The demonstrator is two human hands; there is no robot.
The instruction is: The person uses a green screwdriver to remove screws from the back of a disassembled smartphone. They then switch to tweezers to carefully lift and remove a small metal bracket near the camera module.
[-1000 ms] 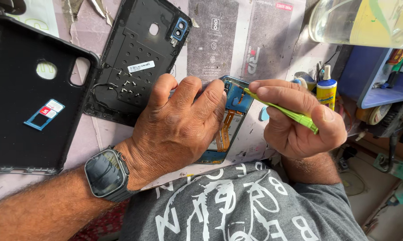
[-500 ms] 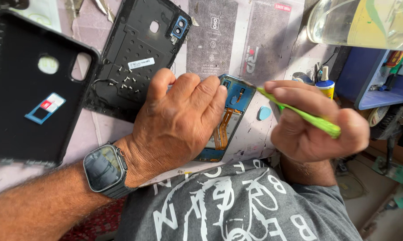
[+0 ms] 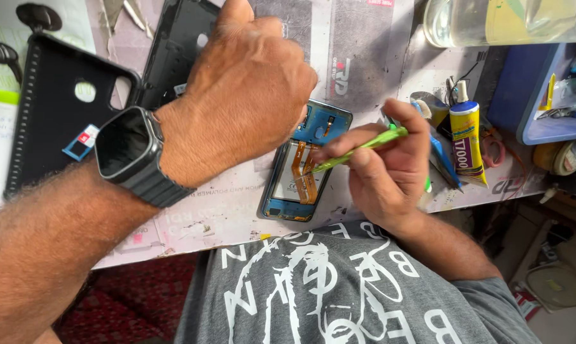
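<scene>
Right hand point(image 3: 390, 172) pinches green pry tool point(image 3: 358, 148), tip at opened phone point(image 3: 304, 165) running toward-away; left hand point(image 3: 249, 83) loosely curled above, holding nothing seen

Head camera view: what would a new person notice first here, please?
First comes the large left hand with a black smartwatch, raised in the upper middle. Below it to the right, an opened phone with a blue frame and orange ribbon cables lies on the table. The right hand holds a thin green tool whose tip points at those cables.
</scene>
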